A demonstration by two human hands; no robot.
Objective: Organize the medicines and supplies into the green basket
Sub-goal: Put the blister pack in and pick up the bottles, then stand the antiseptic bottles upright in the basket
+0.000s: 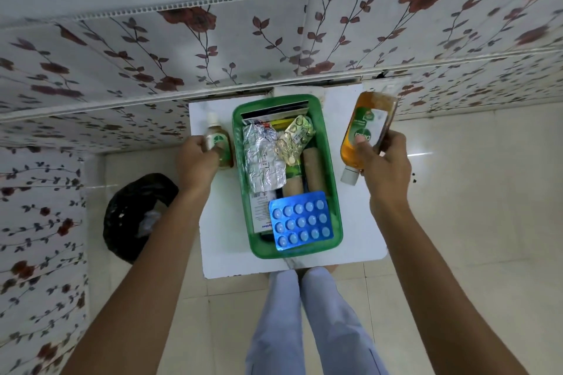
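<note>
Pale-trousered legs (pixel 300 323) are standing at the near edge of a small white table (pixel 224 256) as a person, seen from a head-worn camera, is sorting medicines into a green basket (pixel 332 179). To the far left, a black-lined bin (pixel 134 216) is sitting on the tiled floor beside a floral-papered wall (pixel 39 192). Moving right, the left hand (pixel 198 161) is closing its fingers around a small amber bottle (pixel 217 143) with a white cap, which is resting on the table just beside the basket's left wall. At centre, the basket is already holding most of the supplies: a crumpled foil strip (pixel 262 158), a gold blister strip (pixel 294 140), two tan rolls (pixel 313 170), and a blue blister pack (pixel 301 222) lying across the near end. On the right, the right hand (pixel 380 161) is gripping a large amber antiseptic bottle (pixel 362 131) with its cap pointing towards the person, and is holding it tilted in the air above the table, outside the basket's right wall.

Judging by the layout, the sorting is nearing its end, with the two bottles the last items still outside. The next move seems to call for finding room among the packed strips and rolls; the large bottle will probably need to go in lying flat or wedged along a wall, with the small one tucked into whatever gap is left.
</note>
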